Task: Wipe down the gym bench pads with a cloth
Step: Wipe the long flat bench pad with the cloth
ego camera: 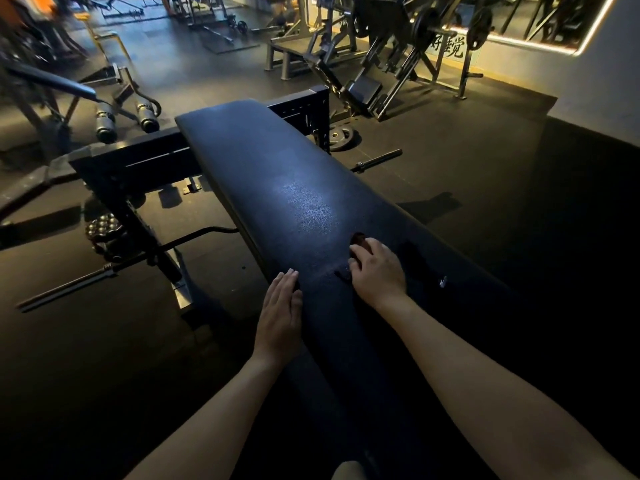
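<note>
With the right hand (378, 270) gripping a dark cloth (358, 241) on the pad (277, 161) and the flat left hand (281, 315) bracing the pad's edge, long overlapping strokes are looking wisest.

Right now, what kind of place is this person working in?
A gym, most likely: a long padded bench in front, weight plates loaded on a machine behind it, and a loose plate on the floor.

left hand (281, 313) flat on surface (277, 168) edge | right hand (379, 271) fingers (360, 253) curled round dark cloth (358, 240) | cloth under fingertips, mid-surface
</note>
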A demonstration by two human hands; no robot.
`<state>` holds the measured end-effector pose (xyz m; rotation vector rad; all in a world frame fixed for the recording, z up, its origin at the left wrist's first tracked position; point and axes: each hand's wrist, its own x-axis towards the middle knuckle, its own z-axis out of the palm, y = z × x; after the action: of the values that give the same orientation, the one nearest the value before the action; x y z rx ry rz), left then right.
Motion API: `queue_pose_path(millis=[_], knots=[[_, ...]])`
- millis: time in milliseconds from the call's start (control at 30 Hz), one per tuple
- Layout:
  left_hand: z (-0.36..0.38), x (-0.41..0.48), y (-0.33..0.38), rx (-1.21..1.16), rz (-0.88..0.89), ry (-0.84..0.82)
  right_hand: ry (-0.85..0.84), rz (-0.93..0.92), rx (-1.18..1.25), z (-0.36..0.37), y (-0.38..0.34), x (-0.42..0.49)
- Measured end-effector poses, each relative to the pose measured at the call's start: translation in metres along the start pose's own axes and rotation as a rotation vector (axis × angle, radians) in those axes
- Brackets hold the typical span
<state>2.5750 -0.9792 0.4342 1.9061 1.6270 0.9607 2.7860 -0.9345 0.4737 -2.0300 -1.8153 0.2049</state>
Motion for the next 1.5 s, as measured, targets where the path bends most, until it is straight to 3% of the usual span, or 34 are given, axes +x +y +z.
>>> queue_pose_path(millis=[400,500,600,767,867,1033,1167,1267,1367,1433,1500], knots=[[-0.008,0.001,-0.012,-0.107,0.045,-0.092,-0.059,-0.319,0.296,0.011,-0.073,-0.06],[-0.012,0.003,-0.014,-0.045,0.079,-0.106,0.158,-0.183,0.184,0.014,-0.052,-0.035],[-0.014,0.003,-0.013,-0.052,0.059,-0.117,0.045,0.048,0.086,0.012,-0.037,-0.019],[-0.019,0.003,-0.007,-0.184,0.009,-0.108,0.012,-0.093,0.257,0.021,-0.072,-0.041],[-0.025,0.004,-0.008,-0.434,-0.045,-0.147,-0.031,-0.172,0.352,0.024,-0.096,-0.058],[-0.05,0.009,0.009,-0.601,-0.073,-0.099,-0.034,-0.07,0.667,0.019,-0.121,-0.059],[-0.064,0.023,0.011,-0.893,-0.285,-0.082,-0.244,0.036,0.966,0.018,-0.146,-0.059],[-0.068,0.027,-0.003,-0.797,-0.336,-0.095,-0.184,-0.079,0.74,0.02,-0.137,-0.05],[-0.064,0.033,-0.018,-0.578,-0.265,0.078,0.035,-0.143,0.382,0.034,-0.113,-0.037],[-0.061,0.043,-0.029,-0.408,-0.243,0.213,0.079,-0.097,0.338,0.041,-0.105,-0.035],[-0.057,0.054,-0.036,-0.338,-0.211,0.221,0.085,-0.136,0.269,0.047,-0.104,-0.034]])
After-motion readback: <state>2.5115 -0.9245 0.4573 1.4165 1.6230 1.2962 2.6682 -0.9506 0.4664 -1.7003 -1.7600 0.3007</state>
